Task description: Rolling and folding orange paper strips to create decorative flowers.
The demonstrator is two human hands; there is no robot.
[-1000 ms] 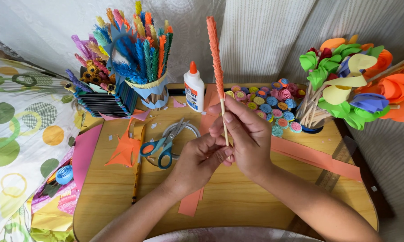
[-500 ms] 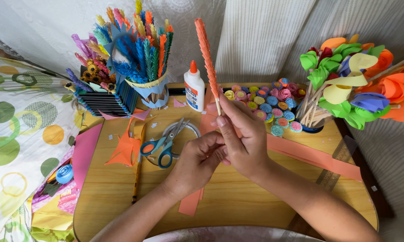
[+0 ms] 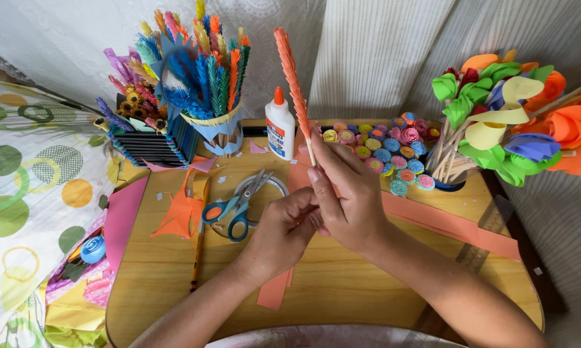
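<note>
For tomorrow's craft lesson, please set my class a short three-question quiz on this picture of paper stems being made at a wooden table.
1. True or false: the scissors lie on the table, touched by neither hand.
2. What do the fingers of the right hand pinch?
A. the pencil
B. the thin stick of the orange fringed paper stem
C. the glue bottle
3. Fill in: the white glue bottle has an ______ cap.

Key
1. True; both hands meet to the right of them.
2. B; the orange fringed paper stem rises from that grip, with the left hand close beneath.
3. orange
</note>
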